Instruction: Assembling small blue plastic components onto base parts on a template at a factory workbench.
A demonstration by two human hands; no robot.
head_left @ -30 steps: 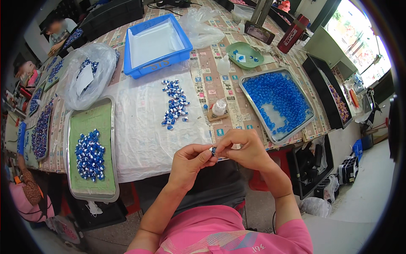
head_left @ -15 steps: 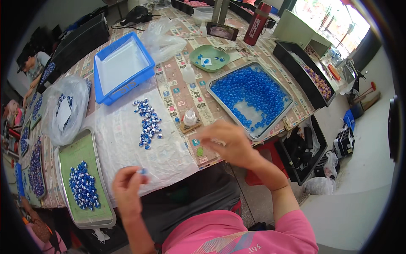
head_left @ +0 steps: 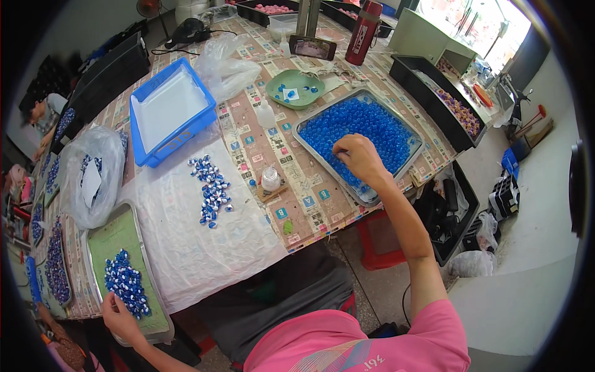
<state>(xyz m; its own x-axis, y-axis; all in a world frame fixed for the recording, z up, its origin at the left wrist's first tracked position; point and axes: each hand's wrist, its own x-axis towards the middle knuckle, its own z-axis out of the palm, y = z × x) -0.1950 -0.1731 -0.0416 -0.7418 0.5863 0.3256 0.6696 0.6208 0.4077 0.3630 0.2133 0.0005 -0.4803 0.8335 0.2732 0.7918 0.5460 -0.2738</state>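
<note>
right hand (head_left: 358, 158): fingers curled down into blue beads (head_left: 372, 127) in metal tray (head_left: 406, 167), grasp unclear
left hand (head_left: 119, 317): loosely open at green tray (head_left: 124, 232) edge, bead pile (head_left: 126, 290) just above

pale concrete floor (head_left: 545, 248), long patterned worktable (head_left: 310, 186) (daylight from a window (head_left: 477, 18) beyond)

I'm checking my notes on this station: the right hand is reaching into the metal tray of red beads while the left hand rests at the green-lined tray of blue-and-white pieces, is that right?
Not quite: the beads are blue, not red. In the head view the right hand reaches into the metal tray of blue beads, while the left hand rests at the green-lined tray of blue-and-white pieces.
</note>
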